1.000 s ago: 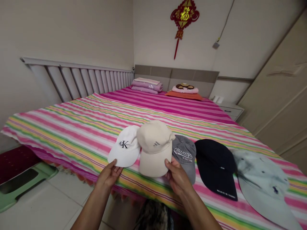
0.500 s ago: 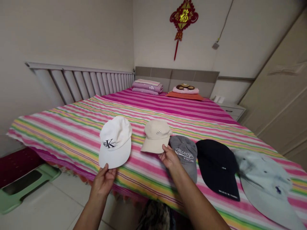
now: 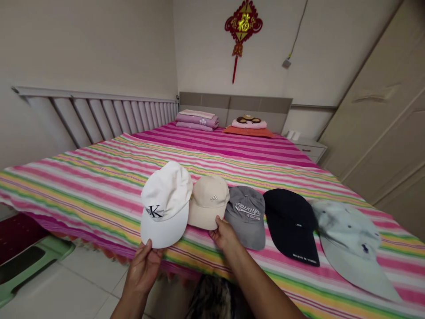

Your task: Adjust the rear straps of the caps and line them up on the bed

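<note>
**Along the striped bedspread [image 3: 99,190], two caps pinched by the brim**

Two bare hands work at the near edge of the bed. The left hand [image 3: 142,270] holds a white CK baseball cap [image 3: 166,199] by the lower rim of its brim. The cap is tilted up, its black logo facing the camera. The left fingers [image 3: 148,249] are curled onto that rim, pinching it, and are partly hidden behind the brim.

The right hand [image 3: 226,235] is at the front of a beige Adidas cap [image 3: 207,199], and the right fingers [image 3: 218,223] pinch the edge of its brim. That cap sits against the white one on one side and the grey "Always" cap [image 3: 246,217] on the other. The grey cap lies just beside the right hand.

Further right, a navy cap [image 3: 290,223] and a pale blue cap [image 3: 348,239] lie flat in the same row. Folded lilac bedding [image 3: 197,120] and an orange pillow [image 3: 248,131] rest by the headboard [image 3: 235,104]. A red Chinese knot [image 3: 243,26] hangs on the wall above, and a green plastic stool [image 3: 26,270] stands on the floor at left.
</note>
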Demonstrator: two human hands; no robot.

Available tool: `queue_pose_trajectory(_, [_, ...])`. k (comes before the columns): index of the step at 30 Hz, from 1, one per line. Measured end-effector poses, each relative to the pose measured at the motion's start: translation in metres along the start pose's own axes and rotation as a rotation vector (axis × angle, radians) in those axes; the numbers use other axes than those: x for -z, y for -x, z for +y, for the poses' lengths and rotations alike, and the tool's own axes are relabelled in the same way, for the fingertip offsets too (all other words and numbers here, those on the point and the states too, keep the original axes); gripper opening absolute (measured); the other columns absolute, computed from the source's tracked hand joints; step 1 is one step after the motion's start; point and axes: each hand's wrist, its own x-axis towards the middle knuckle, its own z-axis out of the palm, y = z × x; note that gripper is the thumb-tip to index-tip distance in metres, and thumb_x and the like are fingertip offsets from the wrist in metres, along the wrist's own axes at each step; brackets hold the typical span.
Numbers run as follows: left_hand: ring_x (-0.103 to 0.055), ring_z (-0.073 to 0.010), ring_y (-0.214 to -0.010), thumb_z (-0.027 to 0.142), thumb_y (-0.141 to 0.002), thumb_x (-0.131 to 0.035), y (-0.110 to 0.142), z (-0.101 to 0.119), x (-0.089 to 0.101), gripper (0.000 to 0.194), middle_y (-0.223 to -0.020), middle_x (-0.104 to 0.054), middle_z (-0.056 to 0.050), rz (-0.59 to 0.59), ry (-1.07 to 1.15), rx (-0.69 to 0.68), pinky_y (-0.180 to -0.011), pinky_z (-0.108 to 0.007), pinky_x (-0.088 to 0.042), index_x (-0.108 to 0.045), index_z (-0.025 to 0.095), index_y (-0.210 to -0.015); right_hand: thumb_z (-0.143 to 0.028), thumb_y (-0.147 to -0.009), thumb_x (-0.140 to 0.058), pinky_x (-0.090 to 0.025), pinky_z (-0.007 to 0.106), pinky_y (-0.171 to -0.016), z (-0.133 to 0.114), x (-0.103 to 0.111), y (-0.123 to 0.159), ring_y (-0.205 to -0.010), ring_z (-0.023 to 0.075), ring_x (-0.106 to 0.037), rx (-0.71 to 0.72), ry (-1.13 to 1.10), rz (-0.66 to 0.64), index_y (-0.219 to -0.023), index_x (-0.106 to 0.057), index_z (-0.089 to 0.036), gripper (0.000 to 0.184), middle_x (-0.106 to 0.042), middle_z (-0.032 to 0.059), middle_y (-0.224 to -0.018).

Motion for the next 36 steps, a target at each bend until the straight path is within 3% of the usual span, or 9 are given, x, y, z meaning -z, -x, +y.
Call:
queue_pose_trajectory(8, [-0.067,-0.0146,-0.069,-0.003,-0.078,-0.041,0.006,-0.008,0.001,0.047,-0.091,-0.071,-0.006,-0.049,-0.017,0.049,-0.058,-0.020,-0.055,-0.056,0.021,-0.115,-0.030,-0.086,-0.050,-0.050,0.027,-0.057,0.000,0.001,-0.003,-0.069,0.0122,-0.058,-0.038,0.049,-0.029,-0.105,-0.053,-0.014,0.024,-0.059,0.0041,-0.093])
queue_pose_trajectory(15, [-0.067,-0.0145,-0.072,-0.001,-0.079,-0.042,0.010,-0.013,0.002,0.046,-0.092,-0.071,-0.005,-0.073,-0.036,0.056,-0.066,-0.022,-0.055,-0.056,0.023,-0.115,-0.030,-0.087,-0.049,-0.051,0.029,-0.060,0.005,-0.009,-0.001,-0.071,0.0127,-0.058,-0.061,0.044,0.044,-0.102,-0.055,-0.014,0.022,-0.059,0.0044,-0.093])
queue_pose_trajectory(20, [-0.066,-0.0157,-0.083,-0.001,-0.077,-0.044,0.013,-0.017,0.005,0.050,-0.098,-0.069,-0.003,-0.105,0.006,0.125,-0.078,-0.025,-0.053,-0.054,0.027,-0.118,-0.027,-0.080,-0.058,-0.050,0.024,-0.064,0.016,0.006,0.041,-0.069,0.0120,-0.060,0.013,0.016,0.044,-0.079,-0.056,-0.020,0.008,-0.063,-0.0004,-0.075])
queue_pose_trajectory(23, [-0.064,-0.0176,-0.089,0.003,-0.074,-0.053,0.024,-0.028,0.011,0.048,-0.101,-0.068,-0.002,-0.187,-0.011,0.207,-0.084,-0.029,-0.050,-0.056,0.028,-0.115,-0.033,-0.071,-0.067,-0.050,0.025,-0.064,0.015,0.020,0.080,-0.074,0.0149,-0.062,0.031,0.043,0.003,-0.077,-0.057,-0.022,0.016,-0.067,0.0002,-0.078])
queue_pose_trajectory(26, [-0.063,-0.0200,-0.092,0.013,-0.067,-0.066,0.045,-0.049,0.020,0.034,-0.100,-0.068,-0.003,-0.293,-0.051,0.343,-0.087,-0.031,-0.047,-0.065,0.025,-0.099,-0.049,-0.070,-0.062,-0.050,0.035,-0.070,0.002,0.030,0.114,-0.084,0.0217,-0.063,0.062,0.051,-0.215,-0.089,-0.062,-0.021,0.034,-0.069,0.0070,-0.093])
queue_pose_trajectory(29, [-0.061,-0.0215,-0.097,0.021,-0.061,-0.073,0.069,-0.074,0.034,0.032,-0.102,-0.068,-0.003,-0.373,-0.070,0.485,-0.093,-0.033,-0.042,-0.067,0.025,-0.093,-0.049,-0.065,-0.066,-0.046,0.042,-0.083,-0.014,0.040,0.135,-0.098,0.0269,-0.059,0.141,0.007,-0.339,-0.086,-0.066,-0.022,0.034,-0.071,0.0070,-0.094])
queue_pose_trajectory(32, [-0.059,-0.0252,-0.101,0.022,-0.056,-0.076,0.087,-0.096,0.049,0.039,-0.098,-0.069,-0.005,-0.477,-0.106,0.600,-0.093,-0.036,-0.040,-0.067,0.024,-0.094,-0.047,-0.058,-0.070,-0.041,0.047,-0.090,-0.029,0.054,0.144,-0.104,0.0315,-0.057,0.085,0.000,-0.335,-0.075,-0.070,-0.022,0.030,-0.073,0.0085,-0.085])
queue_pose_trajectory(36, [-0.059,-0.0283,-0.100,0.021,-0.056,-0.075,0.101,-0.109,0.065,0.040,-0.093,-0.069,-0.010,-0.566,-0.135,0.668,-0.087,-0.038,-0.043,-0.066,0.018,-0.095,-0.067,-0.063,-0.056,-0.037,0.048,-0.095,-0.044,0.073,0.152,-0.106,0.0307,-0.056,0.112,-0.127,-0.274,-0.077,-0.071,-0.024,0.048,-0.073,0.0088,-0.085])
